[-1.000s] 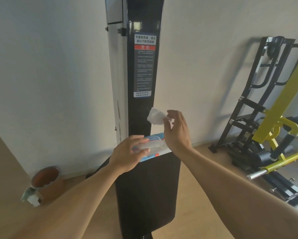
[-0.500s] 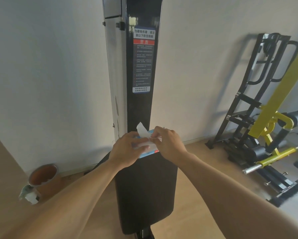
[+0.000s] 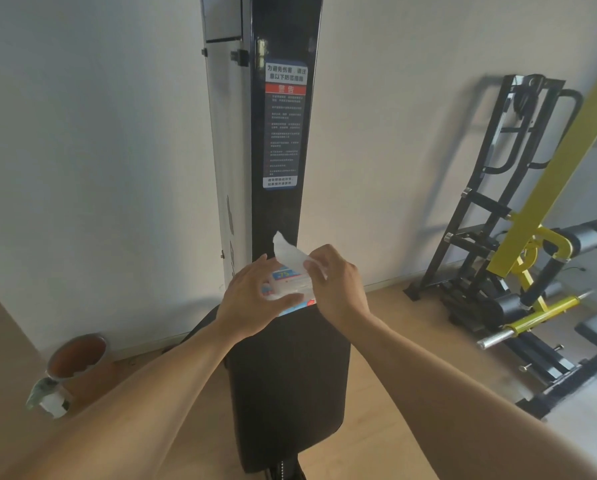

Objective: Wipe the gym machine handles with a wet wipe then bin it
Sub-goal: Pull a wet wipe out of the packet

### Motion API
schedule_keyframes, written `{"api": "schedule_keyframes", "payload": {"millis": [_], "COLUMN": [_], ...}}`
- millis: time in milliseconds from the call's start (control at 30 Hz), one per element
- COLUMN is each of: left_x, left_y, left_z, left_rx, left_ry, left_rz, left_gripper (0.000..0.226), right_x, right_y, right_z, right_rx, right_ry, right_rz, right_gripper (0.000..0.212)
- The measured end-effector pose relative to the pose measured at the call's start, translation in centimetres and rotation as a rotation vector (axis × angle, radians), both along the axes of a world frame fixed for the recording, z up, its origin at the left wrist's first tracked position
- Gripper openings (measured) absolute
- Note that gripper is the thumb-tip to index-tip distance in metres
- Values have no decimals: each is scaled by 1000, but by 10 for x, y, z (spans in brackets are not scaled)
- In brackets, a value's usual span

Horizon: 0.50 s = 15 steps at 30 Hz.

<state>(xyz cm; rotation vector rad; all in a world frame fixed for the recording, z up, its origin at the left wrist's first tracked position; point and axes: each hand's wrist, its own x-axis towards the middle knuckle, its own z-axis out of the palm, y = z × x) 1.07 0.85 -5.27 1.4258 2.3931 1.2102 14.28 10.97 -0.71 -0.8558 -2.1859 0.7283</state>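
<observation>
A black gym machine upright is standing against the wall, a brown bin sitting low to its left. The left hand is gripping the wet wipe pack; the right hand is pinching a wet wipe at its edge, just above the pack. It looks limp, light and damp.

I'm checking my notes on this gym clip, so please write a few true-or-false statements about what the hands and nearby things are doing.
1. The left hand holds the wipes pack on top of the black pad. True.
2. The right hand pinches a white wipe at the pack. True.
3. The wipe is rubbing a machine handle. False: it is still at the pack.
4. The brown bin stands at the right, by the yellow machine. False: it stands at the left, by the wall.
5. A warning label is on the black column. True.
</observation>
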Motion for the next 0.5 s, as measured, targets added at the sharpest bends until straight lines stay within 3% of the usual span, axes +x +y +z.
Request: {"api": "schedule_keyframes", "payload": {"millis": [133, 267, 333, 433, 500], "left_x": [-1, 12, 26, 53, 73], "left_y": [1, 4, 11, 29, 42], "left_z": [3, 31, 51, 77, 86], "left_rx": [55, 227, 325, 325, 341], "left_ry": [-110, 9, -65, -312, -456], "left_rz": [34, 118, 52, -112, -184], "left_gripper": [88, 78, 60, 18, 8], "right_x": [8, 26, 38, 60, 81], "right_y": [1, 1, 0, 0, 5], "right_z": [10, 22, 26, 28, 27], "right_rx": [-198, -412, -479, -558, -596], "right_ry": [217, 326, 341, 394, 435], "right_rz": [-4, 95, 126, 120, 106], "right_gripper": [12, 19, 18, 23, 29]}}
